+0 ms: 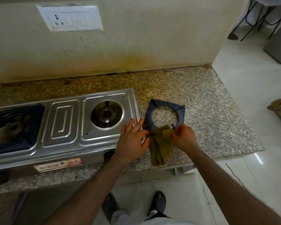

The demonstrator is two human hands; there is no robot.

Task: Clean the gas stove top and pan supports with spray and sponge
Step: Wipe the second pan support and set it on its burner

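1. Blue pan support [165, 111] lies flat on the table [217, 127], right of the stove [63, 120].
2. Its near corner sits under the cloth [160, 143].
3. Right hand [184, 138], nearer, pinches that cloth.
4. Left hand [131, 140] rests open on the stove's edge.

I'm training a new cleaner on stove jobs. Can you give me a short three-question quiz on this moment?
1. True or false: both pan supports sit on the stove.
2. Which hand pinches the cloth? A) left hand B) right hand
3. Fill in: the removed pan support lies on the ______, to the stove's right.

Key:
1. False. One pan support remains over the left burner; the right burner is bare.
2. B. The left hand lies flat with straight fingers.
3. Counter.
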